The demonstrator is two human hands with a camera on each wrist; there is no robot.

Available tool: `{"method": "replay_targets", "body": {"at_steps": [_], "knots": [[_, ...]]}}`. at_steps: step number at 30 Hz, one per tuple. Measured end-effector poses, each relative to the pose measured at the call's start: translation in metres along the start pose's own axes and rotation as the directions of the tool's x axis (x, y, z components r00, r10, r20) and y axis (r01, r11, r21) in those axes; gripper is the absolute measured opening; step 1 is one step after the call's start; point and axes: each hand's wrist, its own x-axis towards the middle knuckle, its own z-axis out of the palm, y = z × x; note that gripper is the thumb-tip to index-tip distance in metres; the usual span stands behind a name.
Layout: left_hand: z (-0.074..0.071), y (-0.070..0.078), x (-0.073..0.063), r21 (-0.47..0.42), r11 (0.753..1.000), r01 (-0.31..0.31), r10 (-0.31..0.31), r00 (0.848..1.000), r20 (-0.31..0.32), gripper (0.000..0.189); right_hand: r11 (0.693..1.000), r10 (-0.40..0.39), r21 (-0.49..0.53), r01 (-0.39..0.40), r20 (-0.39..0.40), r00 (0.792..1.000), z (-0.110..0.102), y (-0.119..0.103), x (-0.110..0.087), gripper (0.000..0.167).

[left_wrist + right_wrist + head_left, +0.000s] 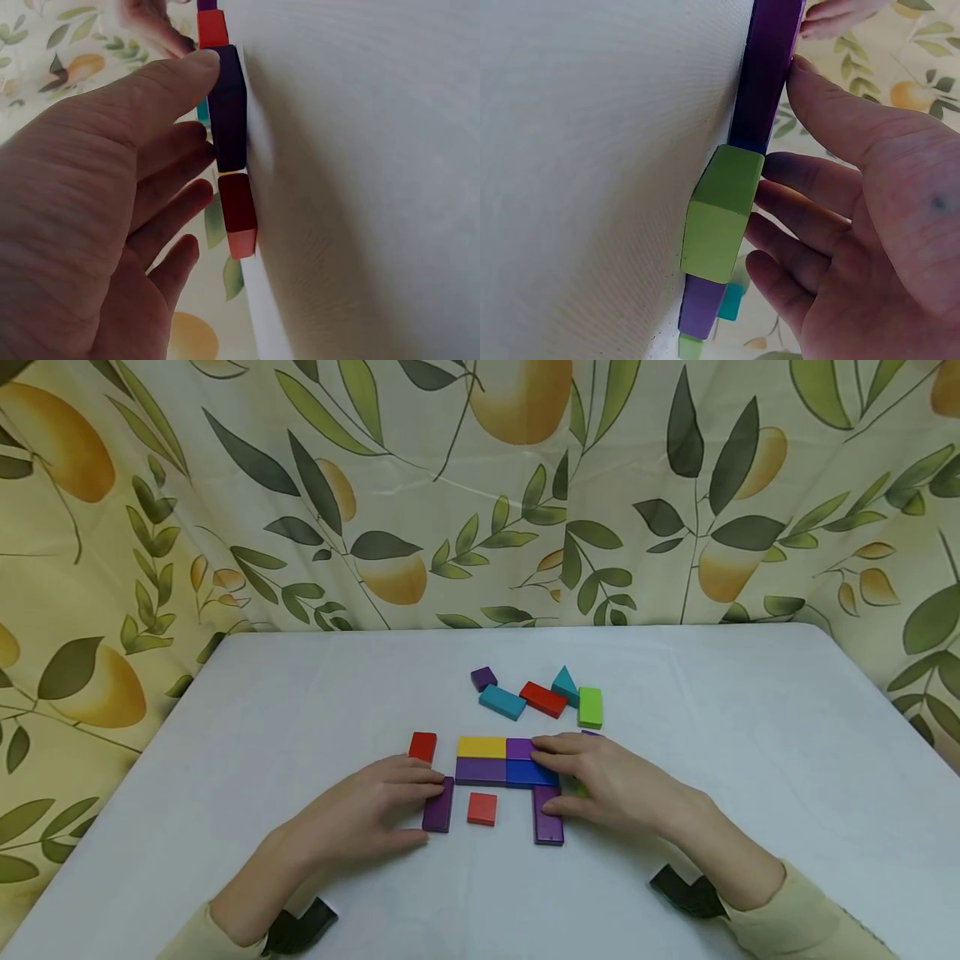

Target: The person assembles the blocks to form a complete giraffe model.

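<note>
My left hand lies beside an upright purple block. Fingertips touch its upper end, and in the left wrist view the thumb rests against the near end of that dark block. My right hand reaches over the arrangement with fairly straight fingers on the blue block and the small purple block. Its thumb touches another upright purple block. A yellow block and a long purple block adjoin these. A green block, mostly hidden under my right hand, shows in the right wrist view.
A square red block lies between the two upright purple ones. Another red block is beyond my left fingers. Farther back are a purple cube, a teal block, a red block, a teal triangle and a green block.
</note>
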Motion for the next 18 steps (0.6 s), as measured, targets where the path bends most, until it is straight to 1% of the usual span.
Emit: {"method": "replay_targets", "body": {"at_steps": [4,9,14,16,18], "knots": [[0.001,-0.001,-0.002,0.006,0.998,-0.067,0.067,0.998,-0.008,0.047,1.000,0.005,-0.001,-0.005,0.002,1.000,0.001,0.000,0.000,0.064],[0.002,0.000,-0.002,0.011,0.994,-0.109,0.109,0.994,-0.009,0.046,1.000,0.010,0.006,-0.010,0.010,1.000,0.000,0.000,0.001,0.064],[0.003,0.003,0.001,0.063,0.982,-0.179,0.181,0.983,-0.038,0.046,1.000,0.011,0.005,-0.011,0.012,1.000,-0.001,-0.001,0.001,0.064],[0.004,0.006,0.004,0.083,0.978,-0.191,0.194,0.980,-0.037,0.046,1.000,0.010,0.002,-0.010,0.011,1.000,-0.001,-0.001,0.001,0.064],[0.004,0.009,0.007,0.093,0.978,-0.184,0.187,0.982,-0.027,0.046,1.000,0.008,0.000,-0.008,0.009,1.000,-0.001,0.000,0.001,0.064]]}}
